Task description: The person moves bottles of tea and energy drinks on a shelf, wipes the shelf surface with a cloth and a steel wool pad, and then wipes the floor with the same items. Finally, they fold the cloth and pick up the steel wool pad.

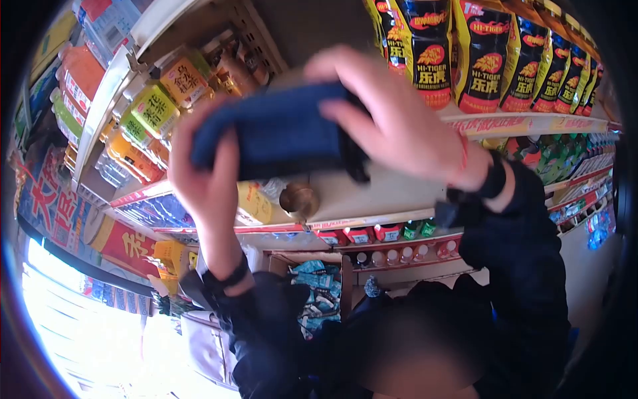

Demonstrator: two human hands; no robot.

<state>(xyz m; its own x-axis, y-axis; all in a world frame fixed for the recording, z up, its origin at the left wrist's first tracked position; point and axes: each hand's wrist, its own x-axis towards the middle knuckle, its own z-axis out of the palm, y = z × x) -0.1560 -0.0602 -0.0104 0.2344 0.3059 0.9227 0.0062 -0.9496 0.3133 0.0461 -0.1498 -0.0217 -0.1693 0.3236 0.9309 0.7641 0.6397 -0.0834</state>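
Note:
Both hands hold a dark blue, rounded boxy object [282, 133] with a black lower edge, raised in front of the shelves; blur hides its exact kind. My left hand [203, 163] wraps around its left end, the thumb on the near side. At the right end, my right hand [382, 113] grips it with the fingers over the top and the thumb against the near face. Black bands circle both wrists. Behind the object are a shelf with a brown round bowl-like item [299, 201] and a yellow pack [254, 204].
Bottled teas [153, 110] stand on the left shelf, near my left hand. Black-and-yellow HI-TIGER drinks [485, 63] line the upper right shelf. An open carton [342, 286] below holds teal packets [319, 286]. Bright light comes from the lower left.

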